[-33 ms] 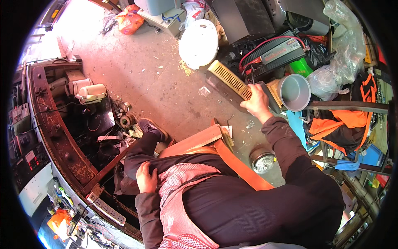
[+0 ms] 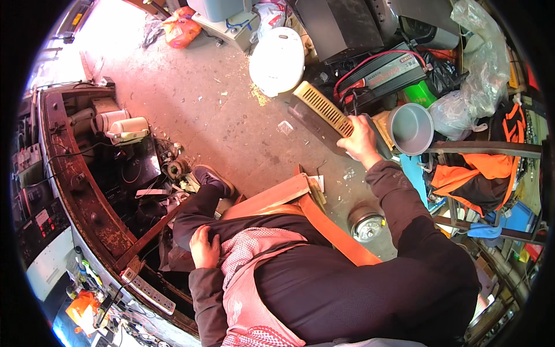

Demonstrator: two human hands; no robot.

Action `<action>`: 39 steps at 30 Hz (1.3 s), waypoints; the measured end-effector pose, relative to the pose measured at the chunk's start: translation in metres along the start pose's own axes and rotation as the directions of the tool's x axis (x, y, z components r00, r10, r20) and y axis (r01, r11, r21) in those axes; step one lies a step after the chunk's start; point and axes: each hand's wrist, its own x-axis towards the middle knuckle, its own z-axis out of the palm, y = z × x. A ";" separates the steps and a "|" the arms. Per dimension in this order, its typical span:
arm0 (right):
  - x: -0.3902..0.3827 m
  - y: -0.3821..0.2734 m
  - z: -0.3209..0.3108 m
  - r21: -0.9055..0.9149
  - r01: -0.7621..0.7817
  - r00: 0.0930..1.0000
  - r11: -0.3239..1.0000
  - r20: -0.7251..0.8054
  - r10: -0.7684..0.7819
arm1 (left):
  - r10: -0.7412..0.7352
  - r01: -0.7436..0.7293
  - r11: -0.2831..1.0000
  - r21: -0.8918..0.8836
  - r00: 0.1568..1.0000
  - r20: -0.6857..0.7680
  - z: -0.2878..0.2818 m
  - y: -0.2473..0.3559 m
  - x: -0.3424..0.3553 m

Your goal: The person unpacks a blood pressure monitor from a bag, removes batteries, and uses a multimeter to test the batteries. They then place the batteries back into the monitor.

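With clock directions read from the middle of the view, the right hand is at two o'clock, its fingers curled closed over the near end of a beige slatted panel. The panel slants away toward one o'clock, with a dark flat piece along its lower-left side — whether the two are joined, I cannot tell. The left hand, at eight o'clock, rests loosely open on the thigh, palm down and seemingly empty.

A white rounded appliance stands on the floor at twelve, beyond the panel. A grey round pan sits just past the right hand, between two and three — and a worn wooden desk curves along nine o'clock.
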 end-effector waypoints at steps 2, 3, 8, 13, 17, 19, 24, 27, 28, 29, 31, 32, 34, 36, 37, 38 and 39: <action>0.016 0.022 0.003 0.068 0.008 1.000 0.998 -0.021 -0.007 | 0.004 -0.004 1.000 0.014 1.000 -0.014 0.004 0.000 0.000; 0.024 0.034 0.007 0.088 -0.018 1.000 0.996 -0.024 0.020 | 0.003 -0.002 1.000 0.019 1.000 -0.011 0.005 -0.001 0.001; 0.058 0.079 0.018 0.273 -0.018 1.000 0.962 -0.001 0.019 | 0.013 -0.012 1.000 0.021 1.000 -0.027 0.010 -0.008 -0.002; 0.077 0.086 0.023 0.210 0.008 0.999 0.978 0.034 -0.015 | 0.027 -0.027 1.000 0.001 0.995 -0.095 0.015 -0.002 -0.010; 0.094 0.091 0.013 0.199 -0.053 0.993 0.979 0.109 0.032 | 0.010 -0.012 1.000 -0.017 0.995 -0.103 0.017 -0.002 -0.014; 0.104 0.093 0.008 0.223 -0.099 0.984 0.970 0.164 0.063 | 0.006 -0.009 1.000 -0.022 0.994 -0.111 0.018 -0.002 -0.017; 0.128 0.102 0.004 0.254 -0.227 0.949 0.940 0.274 0.155 | 0.006 -0.010 1.000 -0.030 0.991 -0.132 0.020 -0.004 -0.020; 0.138 0.117 0.006 0.346 -0.265 0.924 0.900 0.357 0.135 | 0.004 -0.009 0.999 -0.037 0.990 -0.139 0.022 -0.003 -0.023; 0.143 0.119 0.005 0.315 -0.254 0.916 0.915 0.382 0.123 | 0.005 -0.010 0.999 -0.036 0.990 -0.144 0.022 -0.003 -0.024; 0.148 0.122 0.003 0.283 -0.242 0.906 0.928 0.407 0.112 | 0.005 -0.010 0.999 -0.037 0.989 -0.147 0.023 -0.003 -0.025; 0.151 0.112 -0.003 0.247 -0.246 0.883 0.937 0.456 0.111 | -0.003 -0.004 0.999 -0.041 0.988 -0.155 0.025 -0.004 -0.028; 0.151 0.105 -0.002 0.284 -0.260 0.876 0.923 0.472 0.102 | 0.000 -0.007 0.999 -0.038 0.986 -0.169 0.027 -0.005 -0.029; 0.145 0.100 -0.001 0.348 -0.300 0.859 0.888 0.503 0.093 | 0.010 -0.017 0.999 -0.036 0.982 -0.188 0.031 -0.004 -0.032; 0.143 0.119 0.018 0.358 -0.362 0.824 0.861 0.555 0.116 | 0.008 -0.016 0.999 -0.041 0.982 -0.190 0.031 -0.003 -0.033; 0.141 0.157 0.047 0.386 -0.358 0.868 0.850 0.473 0.151 | 0.026 -0.036 0.998 -0.047 0.982 -0.185 0.026 -0.003 -0.027; 0.136 0.190 0.067 0.412 -0.357 0.902 0.838 0.385 0.195 | 0.050 -0.060 0.997 -0.051 0.984 -0.169 0.021 -0.007 -0.016; 0.140 0.167 0.065 0.182 -0.368 0.863 0.912 0.432 0.262 | 0.026 -0.034 0.998 -0.046 0.984 -0.176 0.025 -0.006 -0.023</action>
